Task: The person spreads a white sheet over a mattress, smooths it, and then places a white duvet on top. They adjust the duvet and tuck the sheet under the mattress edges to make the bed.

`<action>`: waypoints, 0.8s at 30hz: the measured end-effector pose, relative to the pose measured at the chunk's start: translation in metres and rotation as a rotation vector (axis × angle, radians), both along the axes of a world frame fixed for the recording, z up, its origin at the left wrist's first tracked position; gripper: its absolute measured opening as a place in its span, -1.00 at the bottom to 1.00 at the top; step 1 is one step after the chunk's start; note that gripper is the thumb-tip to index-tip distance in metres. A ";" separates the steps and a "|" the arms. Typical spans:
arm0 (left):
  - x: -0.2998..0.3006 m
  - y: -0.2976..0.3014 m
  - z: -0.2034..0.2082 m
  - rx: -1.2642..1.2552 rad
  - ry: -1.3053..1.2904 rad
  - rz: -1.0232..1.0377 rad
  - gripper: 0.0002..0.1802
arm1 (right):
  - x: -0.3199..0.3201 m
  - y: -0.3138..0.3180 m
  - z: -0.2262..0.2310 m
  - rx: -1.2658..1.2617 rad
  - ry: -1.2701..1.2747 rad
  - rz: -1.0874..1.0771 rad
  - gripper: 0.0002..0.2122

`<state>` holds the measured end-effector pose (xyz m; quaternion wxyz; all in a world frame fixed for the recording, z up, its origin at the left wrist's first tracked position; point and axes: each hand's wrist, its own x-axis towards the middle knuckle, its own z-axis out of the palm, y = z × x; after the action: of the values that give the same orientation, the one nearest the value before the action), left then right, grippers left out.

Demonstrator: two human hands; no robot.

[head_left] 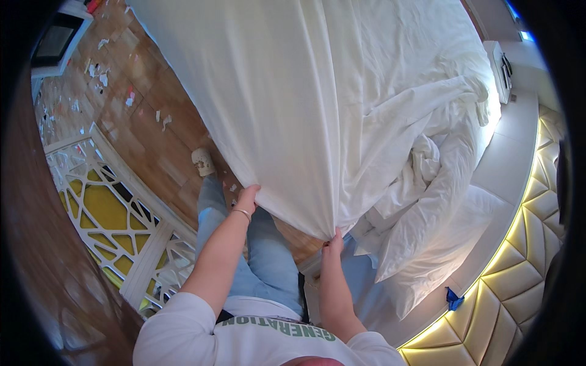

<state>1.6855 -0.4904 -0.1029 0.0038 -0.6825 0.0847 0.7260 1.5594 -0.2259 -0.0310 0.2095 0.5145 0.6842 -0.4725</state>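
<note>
A large white bed sheet [274,91] spreads over the bed, its near edge pulled up toward me. At the sheet's left corner my left hand [247,198] is closed on the edge. My right hand [333,243] pinches the same edge farther right, and folds run from it up across the cloth. To the right of my right hand lies a bunched white duvet [421,177] with deep creases. Beneath it a white pillow [439,256] shows in part.
A white lattice partition [131,222] with yellow behind it stands on the left. Paper scraps [166,122] litter the wooden floor [137,73]. A padded, lit headboard [519,244] curves along the right, with a small blue item [453,299] beside it. A dark-fronted white cabinet [58,39] is at far left.
</note>
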 end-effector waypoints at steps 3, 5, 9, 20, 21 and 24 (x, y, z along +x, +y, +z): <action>0.015 0.011 -0.005 -0.023 -0.149 -0.363 -0.82 | 0.004 0.001 0.002 0.019 0.134 0.095 -0.73; 0.014 0.013 -0.001 -0.135 -0.159 -0.459 -0.57 | 0.004 -0.003 -0.001 -0.134 0.215 0.075 -0.65; 0.001 -0.010 0.010 -0.037 0.051 -0.312 -0.38 | 0.009 -0.006 -0.031 0.089 0.209 0.450 -0.46; -0.026 -0.075 0.017 -0.178 0.179 0.023 -0.53 | -0.015 -0.198 -0.012 -0.160 0.362 1.252 -0.57; -0.028 -0.083 0.020 -0.171 0.187 0.029 -0.54 | -0.019 -0.211 -0.015 -0.140 0.429 1.350 -0.57; -0.023 -0.102 0.019 -0.213 0.246 0.099 -0.55 | -0.020 -0.270 -0.005 -0.071 0.608 1.615 -0.57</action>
<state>1.6622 -0.5925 -0.0839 -0.1148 -0.5883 0.1271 0.7903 1.5398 -0.4962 -0.0363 0.3048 -0.2850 0.8516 -0.3172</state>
